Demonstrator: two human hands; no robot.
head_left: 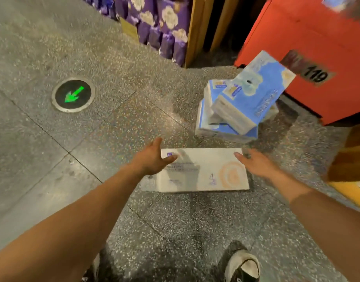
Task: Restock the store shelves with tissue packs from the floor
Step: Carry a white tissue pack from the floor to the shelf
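White pack [203, 169]: flat on the floor [93, 129], probably light, soft, slippery wrap.
Hold: both short ends.
Left hand [152, 159]: open.
Right hand [256, 163]: open, empty.

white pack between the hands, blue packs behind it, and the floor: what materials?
White pack: likely thin plastic film wrap, slight sheen, printed text and an orange logo; blur leaves it open.
Blue packs: glossy printed plastic film, with white tissue showing through clear ends.
Floor: terrazzo-like speckled stone slabs, polished, thin joint lines.
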